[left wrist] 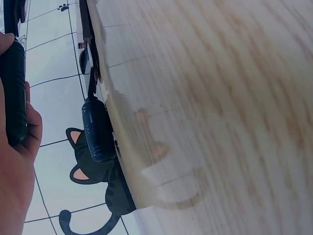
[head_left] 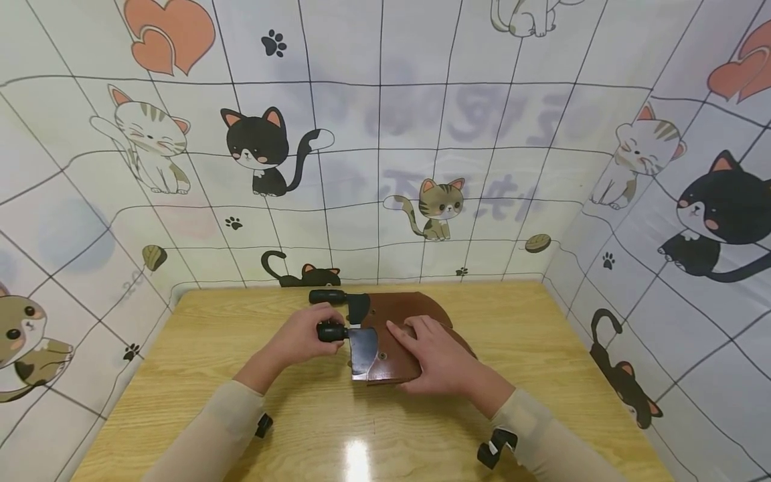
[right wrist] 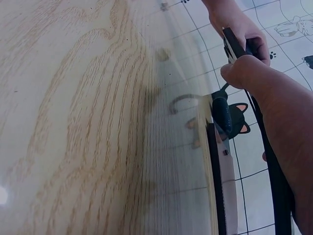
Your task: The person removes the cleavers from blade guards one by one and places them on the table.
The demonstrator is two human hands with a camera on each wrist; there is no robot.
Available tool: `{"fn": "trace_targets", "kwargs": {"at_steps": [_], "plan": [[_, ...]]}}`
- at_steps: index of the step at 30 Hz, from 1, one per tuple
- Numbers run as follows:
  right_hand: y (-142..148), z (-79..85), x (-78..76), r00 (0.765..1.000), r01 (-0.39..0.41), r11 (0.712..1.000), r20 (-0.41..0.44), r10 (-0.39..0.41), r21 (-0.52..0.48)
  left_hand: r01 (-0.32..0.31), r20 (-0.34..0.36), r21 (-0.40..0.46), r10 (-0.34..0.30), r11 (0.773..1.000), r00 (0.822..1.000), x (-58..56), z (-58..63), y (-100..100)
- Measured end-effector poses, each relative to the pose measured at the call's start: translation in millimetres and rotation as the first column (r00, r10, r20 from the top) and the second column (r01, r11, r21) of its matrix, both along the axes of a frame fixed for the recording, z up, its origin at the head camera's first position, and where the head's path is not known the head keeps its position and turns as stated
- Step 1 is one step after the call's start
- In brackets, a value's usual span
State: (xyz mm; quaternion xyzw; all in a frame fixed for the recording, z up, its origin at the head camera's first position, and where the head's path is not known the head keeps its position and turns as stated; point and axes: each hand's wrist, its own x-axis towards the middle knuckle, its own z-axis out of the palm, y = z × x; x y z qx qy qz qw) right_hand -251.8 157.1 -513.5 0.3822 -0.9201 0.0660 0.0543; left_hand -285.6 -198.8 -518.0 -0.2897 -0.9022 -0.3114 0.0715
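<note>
A cleaver with a black handle [head_left: 331,332] and dark broad blade [head_left: 363,353] sits partly inside a brown leather sheath [head_left: 394,351]. My left hand [head_left: 299,337] grips that handle, also seen in the left wrist view as a ridged black handle [left wrist: 13,93]. My right hand [head_left: 444,358] holds the sheath from the side, fingers spread over its top face. In the right wrist view, the sheath's dark edge [right wrist: 276,171] stands above the table. Behind it lies a second cleaver, its black handle [head_left: 327,296] pointing left and its blade partly in another brown sheath [head_left: 415,304].
A light wood table [head_left: 241,402] lies under both hands. Behind and on both sides hangs a white cloth [head_left: 349,114] with a grid and cartoon cats. Black straps [head_left: 497,447] show at the wrists.
</note>
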Motion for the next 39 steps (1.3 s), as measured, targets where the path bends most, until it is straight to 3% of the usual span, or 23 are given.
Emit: {"fn": "trace_targets", "kwargs": {"at_steps": [21,33,39], "plan": [[2.2,4.3,0.1,1.0,-0.017,1.0,0.009,0.018,-0.022,0.014,-0.02,0.004,-0.014,1.0,1.0,0.2,-0.4,-1.0],[2.1,3.9,-1.2,1.0,-0.027,0.999,0.001,0.027,-0.028,0.006,0.007,0.015,-0.006,1.0,1.0,3.2,2.9,-1.0],[8.9,1.9,-3.6,1.0,-0.025,0.998,-0.007,0.025,-0.059,0.003,0.007,0.023,-0.003,1.0,1.0,1.7,1.5,-9.7]]}}
